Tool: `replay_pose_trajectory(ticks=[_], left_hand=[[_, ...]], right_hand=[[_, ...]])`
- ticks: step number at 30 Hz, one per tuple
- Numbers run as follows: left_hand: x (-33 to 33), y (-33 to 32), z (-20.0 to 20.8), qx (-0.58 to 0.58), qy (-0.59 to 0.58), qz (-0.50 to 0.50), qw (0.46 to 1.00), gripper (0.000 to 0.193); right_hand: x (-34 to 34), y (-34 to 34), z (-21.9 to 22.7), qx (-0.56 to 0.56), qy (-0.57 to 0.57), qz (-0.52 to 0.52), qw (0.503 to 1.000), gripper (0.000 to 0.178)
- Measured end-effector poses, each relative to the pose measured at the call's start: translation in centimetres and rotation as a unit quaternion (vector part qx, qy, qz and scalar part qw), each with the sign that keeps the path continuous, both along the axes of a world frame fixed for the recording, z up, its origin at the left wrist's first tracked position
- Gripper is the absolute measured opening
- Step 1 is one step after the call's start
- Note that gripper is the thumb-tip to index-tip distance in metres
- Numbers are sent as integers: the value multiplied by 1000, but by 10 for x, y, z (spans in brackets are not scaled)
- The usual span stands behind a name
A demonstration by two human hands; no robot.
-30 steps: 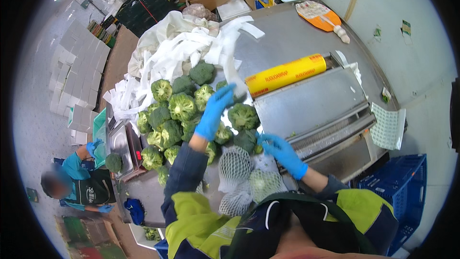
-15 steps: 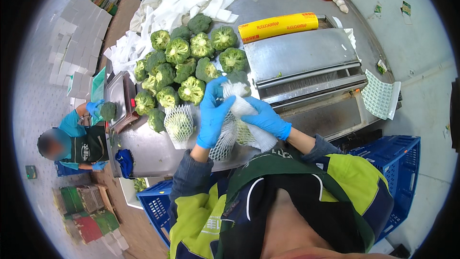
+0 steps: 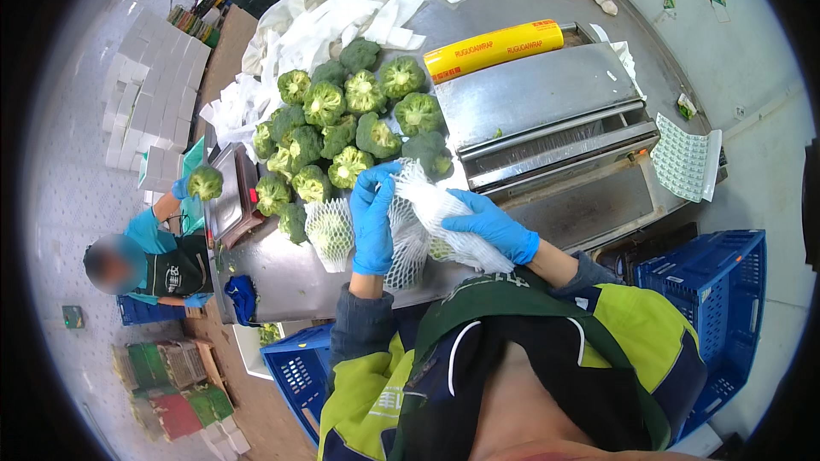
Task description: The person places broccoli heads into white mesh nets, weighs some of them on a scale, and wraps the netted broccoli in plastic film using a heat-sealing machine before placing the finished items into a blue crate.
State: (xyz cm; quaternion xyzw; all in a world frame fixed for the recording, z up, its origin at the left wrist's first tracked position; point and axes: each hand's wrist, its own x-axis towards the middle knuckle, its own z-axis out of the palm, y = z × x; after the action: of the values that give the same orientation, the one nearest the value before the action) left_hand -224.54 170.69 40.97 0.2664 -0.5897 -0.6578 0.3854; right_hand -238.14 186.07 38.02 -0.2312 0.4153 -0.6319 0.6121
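Note:
Both my hands wear blue gloves. My left hand (image 3: 373,218) pinches the upper end of a white foam net sleeve (image 3: 418,190), fingertips closed on it. My right hand (image 3: 498,229) is wrapped over the white netting lower down, which trails toward my apron. Just left of my left hand stands a broccoli in a foam net (image 3: 330,232). More netting (image 3: 407,249) with something green in it sits between my hands, partly hidden. Beyond my hands lies a pile of bare broccoli heads (image 3: 339,132), several with cut stems up. The nearest bare one (image 3: 427,152) is beside the sleeve's top.
A metal wrapping machine (image 3: 547,111) with a yellow film roll (image 3: 495,49) stands right. White netting (image 3: 299,21) heaps at the back. At left, a co-worker's gloved hand holds a broccoli (image 3: 205,183) by a scale (image 3: 229,192). Blue crates (image 3: 705,290) flank me.
My right hand has shifted slightly right and down with the netting, which now looks more stretched out. The co-worker's broccoli has turned to show its stem. The whole view has shifted slightly.

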Motion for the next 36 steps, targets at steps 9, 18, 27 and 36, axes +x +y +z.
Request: replay_pose_trajectory(ticks=[9,18,27,36], left_hand=[[-10,-13,-48,19,-53,20,998,6],[5,-25,-39,260,29,31,965,11],[118,-46,-36,210,-174,-170,947,42],[227,-218,-70,213,207,117,948,35]], right_hand=[[2,-32,-2,-34,-43,-58,997,44],[-4,-58,-43,45,-105,58,992,29],[-9,-138,-34,-21,-279,126,952,28],[86,-332,-36,25,218,137,966,33]])
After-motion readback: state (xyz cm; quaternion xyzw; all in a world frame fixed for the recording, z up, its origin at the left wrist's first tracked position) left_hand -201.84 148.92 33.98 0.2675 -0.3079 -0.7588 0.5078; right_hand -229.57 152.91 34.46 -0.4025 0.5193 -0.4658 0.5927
